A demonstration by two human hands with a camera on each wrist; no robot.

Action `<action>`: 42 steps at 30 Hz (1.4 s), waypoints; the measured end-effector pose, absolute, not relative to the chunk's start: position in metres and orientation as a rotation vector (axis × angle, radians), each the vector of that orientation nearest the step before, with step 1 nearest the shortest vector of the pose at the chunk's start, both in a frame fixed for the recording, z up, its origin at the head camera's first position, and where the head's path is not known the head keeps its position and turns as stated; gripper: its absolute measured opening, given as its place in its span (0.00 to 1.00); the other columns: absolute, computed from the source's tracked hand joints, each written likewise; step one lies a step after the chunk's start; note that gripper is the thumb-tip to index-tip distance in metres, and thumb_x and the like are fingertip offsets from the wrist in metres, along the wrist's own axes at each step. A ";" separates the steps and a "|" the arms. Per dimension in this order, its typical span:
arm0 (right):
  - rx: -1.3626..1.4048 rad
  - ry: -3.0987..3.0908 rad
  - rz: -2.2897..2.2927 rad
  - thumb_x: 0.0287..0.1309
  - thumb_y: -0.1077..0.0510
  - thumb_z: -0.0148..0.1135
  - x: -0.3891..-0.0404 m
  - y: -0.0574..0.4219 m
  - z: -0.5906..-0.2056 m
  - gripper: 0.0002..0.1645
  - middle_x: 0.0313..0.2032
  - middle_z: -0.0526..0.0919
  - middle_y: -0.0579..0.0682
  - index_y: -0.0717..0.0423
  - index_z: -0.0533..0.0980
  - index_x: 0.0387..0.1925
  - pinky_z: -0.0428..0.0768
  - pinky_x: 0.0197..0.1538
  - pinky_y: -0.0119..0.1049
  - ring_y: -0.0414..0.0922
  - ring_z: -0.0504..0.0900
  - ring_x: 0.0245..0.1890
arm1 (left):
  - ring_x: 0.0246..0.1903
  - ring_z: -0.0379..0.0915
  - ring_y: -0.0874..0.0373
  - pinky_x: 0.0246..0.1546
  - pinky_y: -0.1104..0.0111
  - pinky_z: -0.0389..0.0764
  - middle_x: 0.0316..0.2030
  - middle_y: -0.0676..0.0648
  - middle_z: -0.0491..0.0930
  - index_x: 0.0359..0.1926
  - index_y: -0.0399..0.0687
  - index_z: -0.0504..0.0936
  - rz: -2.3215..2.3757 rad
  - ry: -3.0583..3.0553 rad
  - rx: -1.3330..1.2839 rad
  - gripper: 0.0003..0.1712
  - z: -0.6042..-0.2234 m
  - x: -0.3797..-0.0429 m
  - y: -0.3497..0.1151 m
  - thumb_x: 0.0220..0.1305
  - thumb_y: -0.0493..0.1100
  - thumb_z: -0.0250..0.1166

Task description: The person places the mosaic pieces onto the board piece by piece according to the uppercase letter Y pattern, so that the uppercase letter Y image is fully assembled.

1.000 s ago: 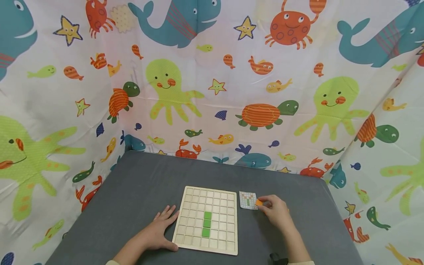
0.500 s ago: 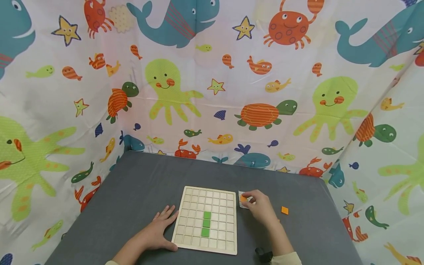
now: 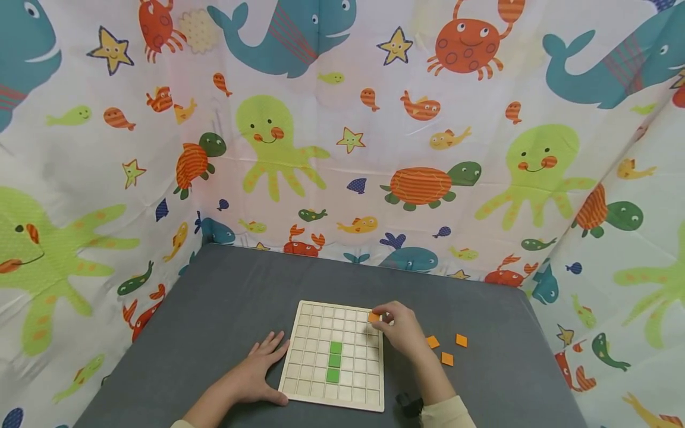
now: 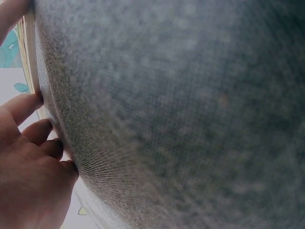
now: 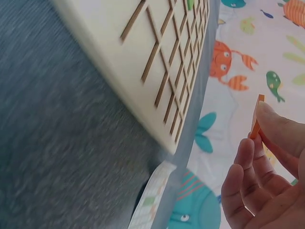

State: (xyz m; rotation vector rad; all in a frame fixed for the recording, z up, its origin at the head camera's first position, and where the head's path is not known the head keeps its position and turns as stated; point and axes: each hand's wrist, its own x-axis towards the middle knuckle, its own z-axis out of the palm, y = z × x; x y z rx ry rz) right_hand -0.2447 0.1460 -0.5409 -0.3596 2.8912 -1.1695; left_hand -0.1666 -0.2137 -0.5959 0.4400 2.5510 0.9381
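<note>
A square wooden grid board (image 3: pixel 307 358) lies on the dark grey table, with a column of three green square tiles (image 3: pixel 334 361) in its cells. My left hand (image 3: pixel 259 371) rests along the board's left edge, fingers spread and thumb at the near corner. In the left wrist view, fingertips (image 4: pixel 33 99) touch the board's side. My right hand (image 3: pixel 401 330) pinches an orange square tile (image 3: pixel 373 317) between thumb and fingers, over the board's far right corner. The right wrist view shows this orange tile (image 5: pixel 257 117) edge-on, raised above the board.
Three loose orange tiles (image 3: pixel 447 359) lie right of the right forearm. A small printed pattern card (image 5: pixel 150 200) lies beside the board, hidden behind the right hand in the head view. A curtain (image 3: pixel 332 172) printed with sea animals surrounds the table (image 3: pixel 241 297).
My right hand has carried the orange tile leftward, past the pattern card, to the board's far right corner. The loose orange tiles have come into view. My left hand stays put.
</note>
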 end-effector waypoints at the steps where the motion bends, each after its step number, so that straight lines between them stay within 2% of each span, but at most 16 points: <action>1: -0.370 2.889 -1.173 0.57 0.59 0.74 -0.245 0.143 -0.541 0.14 0.46 0.83 0.49 0.50 0.86 0.46 0.79 0.32 0.32 0.42 0.79 0.37 | 0.79 0.33 0.37 0.73 0.33 0.40 0.80 0.39 0.44 0.79 0.47 0.56 0.942 2.550 0.439 0.72 -0.596 -0.166 -0.214 0.38 0.68 0.81; 11: -0.482 2.775 -1.220 0.61 0.59 0.71 -0.251 0.113 -0.540 0.15 0.50 0.82 0.51 0.51 0.84 0.50 0.79 0.33 0.33 0.42 0.79 0.39 | 0.79 0.32 0.37 0.73 0.33 0.40 0.80 0.40 0.44 0.79 0.47 0.56 0.929 2.562 0.455 0.72 -0.597 -0.165 -0.216 0.39 0.70 0.80; 24: -0.520 2.684 -1.242 0.61 0.59 0.71 -0.260 0.076 -0.547 0.14 0.50 0.81 0.51 0.51 0.85 0.49 0.78 0.31 0.34 0.42 0.77 0.37 | 0.79 0.32 0.37 0.72 0.32 0.40 0.80 0.40 0.44 0.79 0.48 0.56 0.916 2.567 0.457 0.72 -0.601 -0.166 -0.216 0.38 0.72 0.79; 37: -0.485 2.618 -1.193 0.59 0.60 0.72 -0.276 0.045 -0.561 0.13 0.48 0.83 0.51 0.53 0.85 0.47 0.79 0.33 0.34 0.42 0.79 0.36 | 0.79 0.32 0.37 0.73 0.33 0.40 0.80 0.41 0.45 0.79 0.49 0.56 0.895 2.572 0.448 0.73 -0.600 -0.169 -0.213 0.37 0.73 0.78; 42: -0.458 2.610 -1.140 0.58 0.58 0.74 -0.282 0.034 -0.567 0.14 0.45 0.84 0.49 0.52 0.86 0.47 0.81 0.37 0.35 0.40 0.81 0.36 | 0.79 0.33 0.37 0.73 0.33 0.41 0.80 0.40 0.45 0.79 0.48 0.57 0.885 2.584 0.449 0.73 -0.599 -0.168 -0.213 0.37 0.73 0.78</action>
